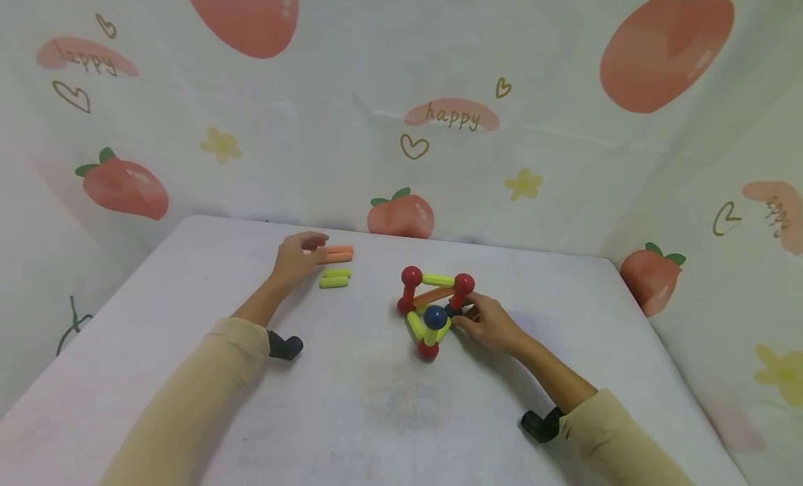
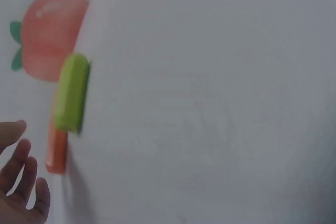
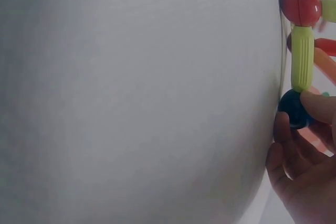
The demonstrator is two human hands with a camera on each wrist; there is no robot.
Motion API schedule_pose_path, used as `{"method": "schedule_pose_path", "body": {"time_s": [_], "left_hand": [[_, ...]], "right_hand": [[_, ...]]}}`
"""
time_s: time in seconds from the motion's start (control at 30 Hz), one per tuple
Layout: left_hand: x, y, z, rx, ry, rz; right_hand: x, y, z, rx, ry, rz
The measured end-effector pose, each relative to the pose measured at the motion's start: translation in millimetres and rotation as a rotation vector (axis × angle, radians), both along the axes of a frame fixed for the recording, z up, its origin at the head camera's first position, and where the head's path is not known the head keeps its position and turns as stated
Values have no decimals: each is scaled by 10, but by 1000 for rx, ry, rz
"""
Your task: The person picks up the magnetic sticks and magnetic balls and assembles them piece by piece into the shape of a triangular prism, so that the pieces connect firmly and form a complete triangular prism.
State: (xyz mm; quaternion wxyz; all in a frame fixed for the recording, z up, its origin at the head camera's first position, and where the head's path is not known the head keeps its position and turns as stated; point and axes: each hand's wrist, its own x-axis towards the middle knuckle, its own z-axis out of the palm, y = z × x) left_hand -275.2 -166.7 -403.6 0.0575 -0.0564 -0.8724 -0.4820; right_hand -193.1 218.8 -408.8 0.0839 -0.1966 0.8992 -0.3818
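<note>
At the left of the table, my left hand (image 1: 296,259) reaches over the near ends of two orange rods (image 1: 339,257). Its thumb and fingers stand apart in the left wrist view, with nothing between them. Just in front of these lie two yellow-green rods (image 1: 334,282). Right of centre stands a structure of balls and rods, with red balls (image 1: 464,283), a raised blue ball (image 1: 436,317) and a slanting orange rod (image 1: 433,295). My right hand (image 1: 492,323) pinches a dark blue ball (image 3: 295,109) low on the structure's right side; a yellow-green rod (image 3: 302,59) joins it to a red ball.
The white table (image 1: 351,416) ends at a back edge against a hanging cloth (image 1: 339,88) printed with fruit. Black wrist mounts (image 1: 285,346) stick out from both sleeves. A dark cord (image 1: 74,325) shows beyond the left edge.
</note>
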Motion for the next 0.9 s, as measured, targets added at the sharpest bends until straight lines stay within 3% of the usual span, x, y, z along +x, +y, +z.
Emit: {"method": "schedule_pose_path", "body": {"time_s": [0.1,0.27,0.53,0.73,0.83,0.9], "left_hand": [[-11,-107,-78,-73,-44,36],[-44,-213,-152,-153,-103,17],[-77,-229,-201,-190,-76,-12],[-16,-219,-124,-113,1,-25],[19,-182,-29,11,29,-40],[48,-136,43,123,8,-65]], "right_hand": [[3,-4,7,4,-3,-3],[10,-11,13,9,-17,-23],[22,-13,9,10,-27,-38],[22,-15,7,10,-27,-30],[21,-13,8,8,-21,-25],[17,-12,6,5,-16,-20]]}}
